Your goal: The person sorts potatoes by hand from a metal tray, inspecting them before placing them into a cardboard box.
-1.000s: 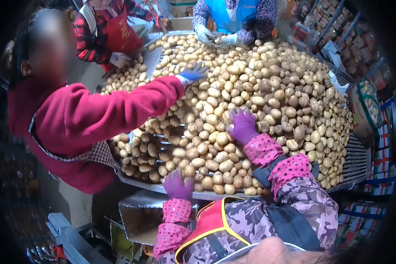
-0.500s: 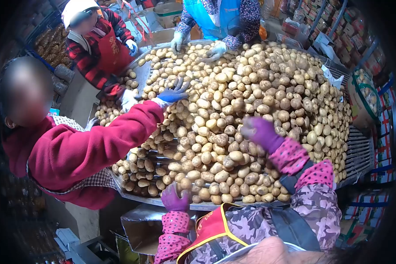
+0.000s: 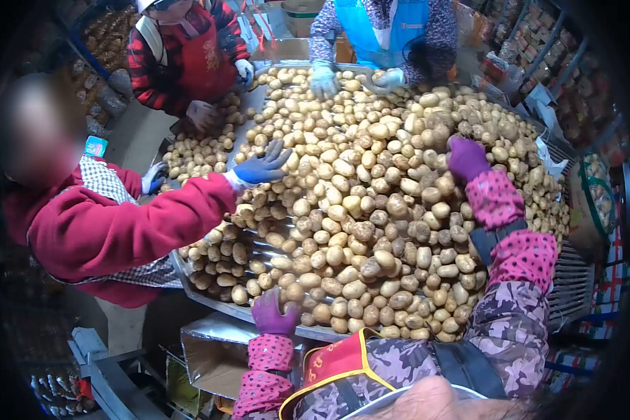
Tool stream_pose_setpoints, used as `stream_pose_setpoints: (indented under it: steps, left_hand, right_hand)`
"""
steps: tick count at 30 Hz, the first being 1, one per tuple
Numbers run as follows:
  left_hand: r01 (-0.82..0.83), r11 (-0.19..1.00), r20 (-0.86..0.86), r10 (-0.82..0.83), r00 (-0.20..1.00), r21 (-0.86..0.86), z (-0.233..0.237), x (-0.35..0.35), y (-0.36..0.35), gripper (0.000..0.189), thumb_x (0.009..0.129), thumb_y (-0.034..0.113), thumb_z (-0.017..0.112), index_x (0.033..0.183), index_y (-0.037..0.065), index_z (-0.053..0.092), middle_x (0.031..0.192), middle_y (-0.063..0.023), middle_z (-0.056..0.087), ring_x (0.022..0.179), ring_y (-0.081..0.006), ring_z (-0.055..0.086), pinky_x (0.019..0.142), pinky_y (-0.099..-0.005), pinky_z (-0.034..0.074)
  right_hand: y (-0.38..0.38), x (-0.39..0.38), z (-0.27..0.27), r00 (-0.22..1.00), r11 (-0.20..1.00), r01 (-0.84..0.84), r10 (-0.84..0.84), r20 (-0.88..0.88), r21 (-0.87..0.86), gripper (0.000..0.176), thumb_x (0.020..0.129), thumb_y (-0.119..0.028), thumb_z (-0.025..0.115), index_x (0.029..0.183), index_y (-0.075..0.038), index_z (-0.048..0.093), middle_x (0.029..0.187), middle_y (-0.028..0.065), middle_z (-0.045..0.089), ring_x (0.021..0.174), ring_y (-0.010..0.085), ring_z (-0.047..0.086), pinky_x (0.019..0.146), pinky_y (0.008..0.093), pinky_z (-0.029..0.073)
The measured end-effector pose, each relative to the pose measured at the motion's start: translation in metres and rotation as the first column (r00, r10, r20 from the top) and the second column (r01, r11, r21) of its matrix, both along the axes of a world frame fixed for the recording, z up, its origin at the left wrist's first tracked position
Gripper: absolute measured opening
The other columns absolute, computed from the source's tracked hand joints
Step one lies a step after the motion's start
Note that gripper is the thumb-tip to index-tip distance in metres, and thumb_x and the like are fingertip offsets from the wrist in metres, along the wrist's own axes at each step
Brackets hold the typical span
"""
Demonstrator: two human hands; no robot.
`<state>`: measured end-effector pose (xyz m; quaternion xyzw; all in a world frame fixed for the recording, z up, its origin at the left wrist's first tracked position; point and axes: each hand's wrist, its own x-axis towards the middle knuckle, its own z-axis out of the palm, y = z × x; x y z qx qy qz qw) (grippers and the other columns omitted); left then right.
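A large heap of potatoes [image 3: 357, 210] covers a metal sorting table [image 3: 570, 280]. My left hand [image 3: 276, 312], in a purple glove, rests at the near edge against the potatoes, its fingers bent over the rim area; whether it grips one is unclear. My right hand [image 3: 467, 158], also purple-gloved, lies on the upper right of the heap with its fingers curled down and their tips hidden, so what it holds does not show.
A person in a magenta sleeve [image 3: 133, 227] reaches over the heap from the left. Co-workers in a red apron [image 3: 204, 63] and a blue apron [image 3: 383, 31] stand across. An open cardboard box [image 3: 220, 357] sits below the near edge.
My right hand has moved up and to the right over the heap. My left hand stays near the table edge. The co-worker's blue glove has shifted slightly left, and the view has shifted.
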<state>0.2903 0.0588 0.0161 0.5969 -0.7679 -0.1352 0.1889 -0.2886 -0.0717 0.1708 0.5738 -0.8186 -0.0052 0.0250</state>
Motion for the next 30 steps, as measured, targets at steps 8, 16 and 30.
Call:
stream_pose_setpoints:
  steps: [8, 16, 30]
  left_hand:
    - [0.019, 0.999, -0.008, -0.019, 1.0, 0.048, -0.004, 0.003, -0.003, 0.064, 0.073, 0.038, 0.077, 0.127, 0.005, 0.063, 0.122, -0.0173, 0.066, 0.116, -0.0357, 0.06, 0.106, -0.0512, 0.041]
    - [-0.005, 0.997, 0.006, 0.004, 1.0, 0.072, -0.006, 0.004, 0.001, 0.064, 0.075, 0.039, 0.077, 0.128, 0.006, 0.064, 0.127, -0.0152, 0.066, 0.118, -0.0352, 0.059, 0.108, -0.0517, 0.039]
    - [-0.017, 0.999, -0.027, 0.018, 0.999, 0.028, -0.002, 0.003, 0.002, 0.059, 0.073, 0.038, 0.078, 0.122, 0.006, 0.066, 0.119, -0.0147, 0.068, 0.11, -0.0357, 0.061, 0.1, -0.0524, 0.043]
  right_hand:
    - [0.056, 0.01, 0.024, 0.999, 0.97, -0.026, 0.02, -0.03, -0.241, 0.015, 0.085, -0.027, 0.064, 0.092, -0.014, 0.066, 0.093, 0.0159, 0.071, 0.086, 0.0399, 0.069, 0.076, 0.0523, 0.055]
    - [-0.03, -0.035, -0.007, 0.96, 0.995, 0.017, 0.012, -0.28, 0.102, 0.021, 0.084, -0.025, 0.07, 0.093, -0.006, 0.069, 0.099, 0.0167, 0.073, 0.092, 0.0368, 0.07, 0.079, 0.0476, 0.055]
    - [-0.037, 0.05, 0.001, -0.312, 0.948, 0.22, 0.293, 0.904, -0.231, 0.042, 0.099, -0.013, 0.065, 0.139, -0.005, 0.054, 0.126, 0.008, 0.066, 0.104, 0.02, 0.069, 0.094, 0.0334, 0.058]
